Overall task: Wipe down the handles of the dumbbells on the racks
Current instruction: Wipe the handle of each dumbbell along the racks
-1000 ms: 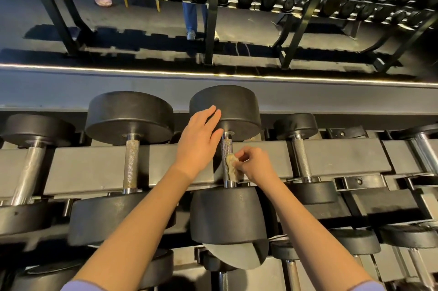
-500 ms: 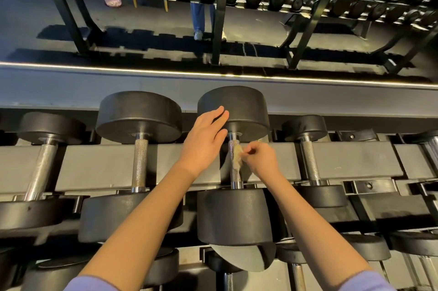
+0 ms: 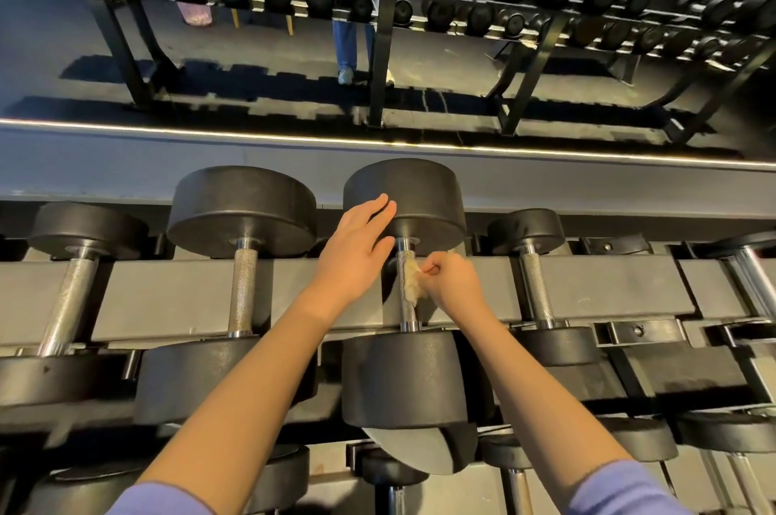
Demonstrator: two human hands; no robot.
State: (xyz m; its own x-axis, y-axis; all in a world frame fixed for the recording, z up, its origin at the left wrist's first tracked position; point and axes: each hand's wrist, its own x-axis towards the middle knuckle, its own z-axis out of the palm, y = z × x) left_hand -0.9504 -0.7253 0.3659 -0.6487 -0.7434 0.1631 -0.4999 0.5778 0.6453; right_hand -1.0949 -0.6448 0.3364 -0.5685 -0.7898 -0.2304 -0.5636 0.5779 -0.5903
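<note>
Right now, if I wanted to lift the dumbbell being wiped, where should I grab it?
Probably the knurled handle, from above: it lies exposed over the rack, between the wide black heads of the dumbbell. The right hand presses a cloth there now.

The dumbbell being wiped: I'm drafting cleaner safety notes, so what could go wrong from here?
The left hand presses on the far head of the dumbbell; if it rolls, the hand might get pinched against the rack. The right hand pinches only a small cloth, so the knurled handle may scrape skin or go partly unwiped.
</note>
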